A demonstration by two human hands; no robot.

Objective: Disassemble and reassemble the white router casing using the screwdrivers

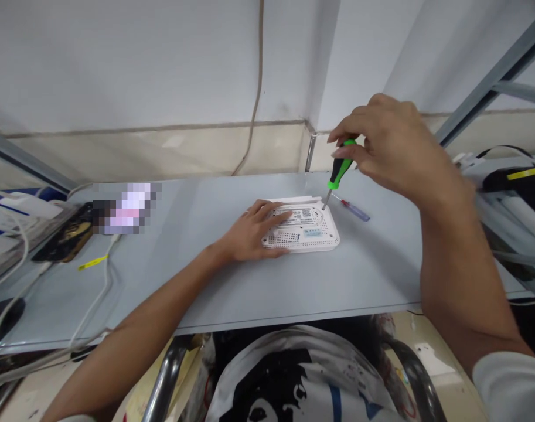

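Note:
A white router [312, 239] lies with its vented, labelled underside up on the grey-blue desk. My left hand [255, 231] grips its left end, with fingers spread over the label side and the thumb along the near edge. Above the far right corner, my right hand [377, 138] pinches the handle of a green and black screwdriver [338, 170]. The screwdriver leans slightly, its tip at the router's far right corner; whether it sits in a screw is too small to tell. Just right of the router rests a second screwdriver [357, 211] with a clear purple handle.
On the left lie a phone with a blurred screen [129, 208], a dark phone [67, 233] and white cables [106, 275]. Black items with a yellow tag [526, 173] stand at the right. A wall cable [259, 88] drops behind the desk [293, 293].

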